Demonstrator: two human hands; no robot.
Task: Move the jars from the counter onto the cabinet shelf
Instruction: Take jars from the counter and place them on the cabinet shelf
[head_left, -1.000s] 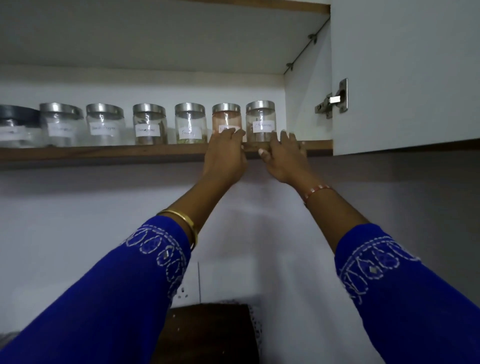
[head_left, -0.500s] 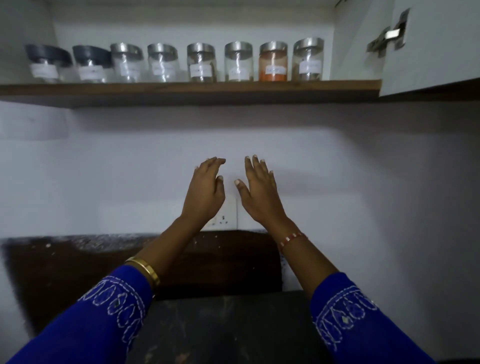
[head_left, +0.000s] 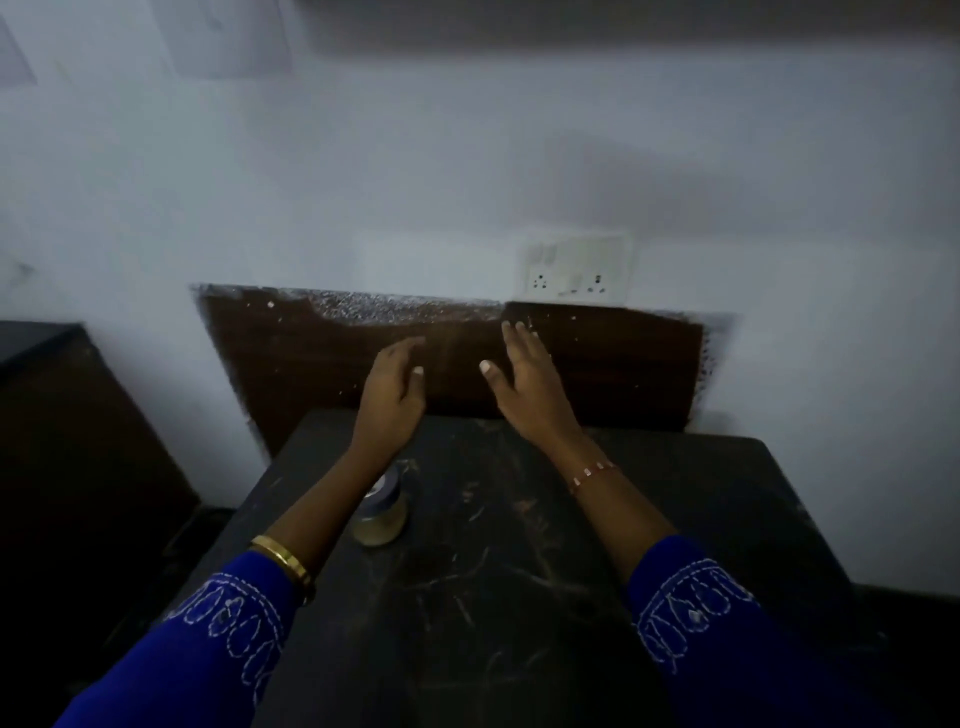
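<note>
The left hand (head_left: 390, 387) reaches forward above the dark counter (head_left: 519, 571), palm turned inward, fingers loosely extended and holding nothing. Under its forearm a single jar (head_left: 382, 512) stands upright on the counter, partly hidden by the arm: a dark lid, clear body, pale yellowish contents. The right hand (head_left: 530, 387) is raised alongside, fingers straight and spread, thumb out, empty too. Both wrists wear bangles below blue embroidered sleeves.
</note>
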